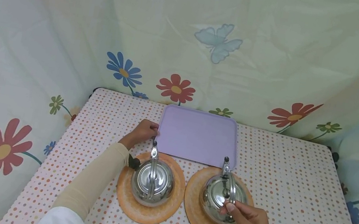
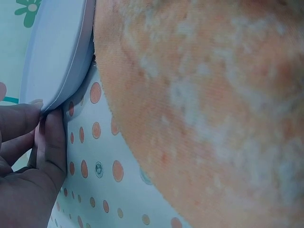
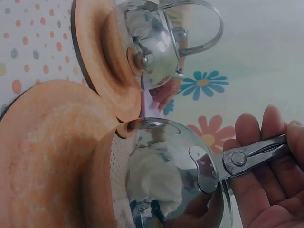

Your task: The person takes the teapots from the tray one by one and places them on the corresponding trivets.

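Note:
Two shiny steel kettles stand side by side on round orange mats. My right hand (image 1: pixel 251 223) holds the handle (image 3: pixel 256 154) of the right kettle (image 1: pixel 219 195), its fingers around the metal bar; that kettle sits on the right mat (image 1: pixel 194 214). At the far side lies a lilac tray (image 1: pixel 198 135). Its near left edge is pinched between the thumb and fingers of my left hand (image 2: pixel 33 147), as the left wrist view shows. Just in front of the left hand is the left kettle (image 1: pixel 142 191), untouched, handle up, on the left mat (image 1: pixel 146 218).
A dotted cloth (image 1: pixel 295 212) covers the table. Behind it and on both sides hangs a pale curtain (image 1: pixel 270 44) printed with flowers and a butterfly. The two mats lie close together, just in front of the tray.

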Demonstrator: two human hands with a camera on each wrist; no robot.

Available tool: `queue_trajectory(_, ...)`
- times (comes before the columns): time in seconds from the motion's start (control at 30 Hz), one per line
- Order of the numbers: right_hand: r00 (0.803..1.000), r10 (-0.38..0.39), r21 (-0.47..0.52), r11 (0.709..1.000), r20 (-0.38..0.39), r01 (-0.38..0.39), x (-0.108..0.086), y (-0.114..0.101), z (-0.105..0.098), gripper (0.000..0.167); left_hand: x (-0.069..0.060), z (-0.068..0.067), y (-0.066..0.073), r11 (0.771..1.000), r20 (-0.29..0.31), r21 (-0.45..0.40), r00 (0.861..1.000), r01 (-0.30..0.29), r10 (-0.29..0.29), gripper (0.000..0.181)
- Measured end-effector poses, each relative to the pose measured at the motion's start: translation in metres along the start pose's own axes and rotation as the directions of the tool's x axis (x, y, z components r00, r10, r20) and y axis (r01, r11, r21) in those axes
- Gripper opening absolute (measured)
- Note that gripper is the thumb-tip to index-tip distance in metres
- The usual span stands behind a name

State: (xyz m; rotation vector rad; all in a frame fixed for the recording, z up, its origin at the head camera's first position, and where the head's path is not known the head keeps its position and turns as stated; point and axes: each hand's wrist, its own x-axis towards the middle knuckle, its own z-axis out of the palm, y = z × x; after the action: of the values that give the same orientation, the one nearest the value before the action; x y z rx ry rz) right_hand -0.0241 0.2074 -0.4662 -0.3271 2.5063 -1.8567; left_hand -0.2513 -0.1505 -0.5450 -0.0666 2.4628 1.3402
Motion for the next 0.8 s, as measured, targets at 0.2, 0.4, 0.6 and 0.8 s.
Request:
queue_trajectory(0.2, 1.000, 0.019, 0.045, 0.999, 0.009, -0.020, -0.010, 0.010, -0.004, 0.016, 0.001, 0.001, 0.000, 1.000, -0.002, 0.022, 1.000, 0.011, -0.011, 0.042)
queue_trajectory(0.4, 0.999, -0.024, 0.181, 0.983, -0.032, 0.029, -0.022, 0.027, -0.004, 0.017, 0.002, 0.002, 0.001, 1.000, -0.001, 0.015, 1.000, 0.006, -0.006, 0.042)
queue_trajectory(0.6, 0.988, -0.149, 0.309, 0.939, -0.029, 0.151, -0.023, 0.041, -0.004, 0.026, -0.001, 0.001, 0.003, 1.000, -0.005, 0.017, 1.000, 0.021, -0.021, 0.042)
queue_trajectory(0.8, 0.993, -0.116, 0.307, 0.945, -0.018, 0.116, -0.023, 0.042, -0.004, 0.025, 0.000, 0.001, 0.002, 0.999, -0.007, 0.026, 0.999, 0.037, -0.037, 0.042)
